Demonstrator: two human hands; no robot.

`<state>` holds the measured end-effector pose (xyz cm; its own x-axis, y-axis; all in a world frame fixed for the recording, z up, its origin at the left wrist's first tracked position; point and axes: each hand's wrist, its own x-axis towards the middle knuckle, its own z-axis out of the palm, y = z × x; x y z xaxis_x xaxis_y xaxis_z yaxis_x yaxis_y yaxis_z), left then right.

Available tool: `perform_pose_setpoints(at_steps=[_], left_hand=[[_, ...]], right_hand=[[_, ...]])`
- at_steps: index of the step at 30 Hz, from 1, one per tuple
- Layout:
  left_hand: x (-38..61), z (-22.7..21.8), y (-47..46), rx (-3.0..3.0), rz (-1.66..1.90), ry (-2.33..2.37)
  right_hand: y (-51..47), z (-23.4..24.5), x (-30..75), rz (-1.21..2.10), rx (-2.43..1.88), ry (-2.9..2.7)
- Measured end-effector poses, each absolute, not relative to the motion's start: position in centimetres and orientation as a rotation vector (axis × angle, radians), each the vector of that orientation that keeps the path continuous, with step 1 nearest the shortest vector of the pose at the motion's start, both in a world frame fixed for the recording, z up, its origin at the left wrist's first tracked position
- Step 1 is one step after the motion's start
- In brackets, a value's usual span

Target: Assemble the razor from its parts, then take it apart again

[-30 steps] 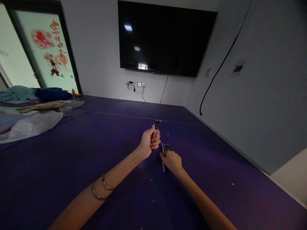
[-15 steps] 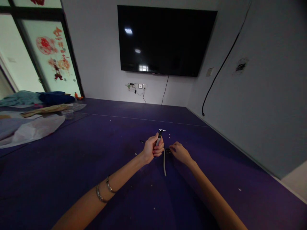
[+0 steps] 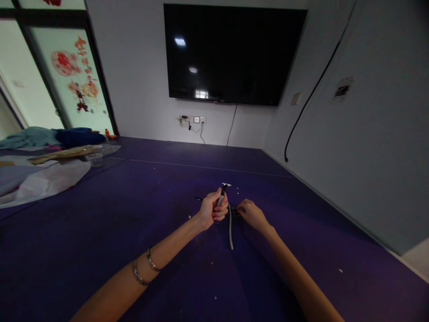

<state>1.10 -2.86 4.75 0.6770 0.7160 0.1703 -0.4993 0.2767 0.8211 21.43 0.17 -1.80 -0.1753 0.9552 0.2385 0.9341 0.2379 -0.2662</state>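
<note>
My left hand (image 3: 212, 210) is closed round the handle of a razor (image 3: 222, 192), which stands upright with its head at the top. My right hand (image 3: 251, 213) rests on the purple floor (image 3: 134, 214) just to the right, its fingers pinched on a small dark part (image 3: 234, 210) lying there. A second grey razor handle (image 3: 230, 230) lies flat on the floor between my two hands. Two bracelets circle my left wrist (image 3: 144, 268).
A large black TV (image 3: 231, 53) hangs on the far wall above a socket with cables (image 3: 192, 120). White sheets, cardboard and blue cloth (image 3: 43, 161) lie at the left by a glass door. A grey wall (image 3: 368, 134) runs along the right. Small white scraps dot the floor.
My right hand moved from beside the lying handle up to the small dark part. My left hand with the razor has lowered slightly. The camera tilted a little.
</note>
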Motion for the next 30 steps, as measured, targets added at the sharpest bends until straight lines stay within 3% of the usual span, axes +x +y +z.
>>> perform_pose_setpoints(at_steps=[18,30], left_hand=[[1.3,3.9,-2.7,0.984,0.822,0.321],[2.6,1.7,-3.1,1.383,1.205,0.492]], right_hand=[[0.8,1.2,23.1,0.298,-1.614,-1.999],[-0.3,4.0,22.0,0.559,-1.192,-1.716]])
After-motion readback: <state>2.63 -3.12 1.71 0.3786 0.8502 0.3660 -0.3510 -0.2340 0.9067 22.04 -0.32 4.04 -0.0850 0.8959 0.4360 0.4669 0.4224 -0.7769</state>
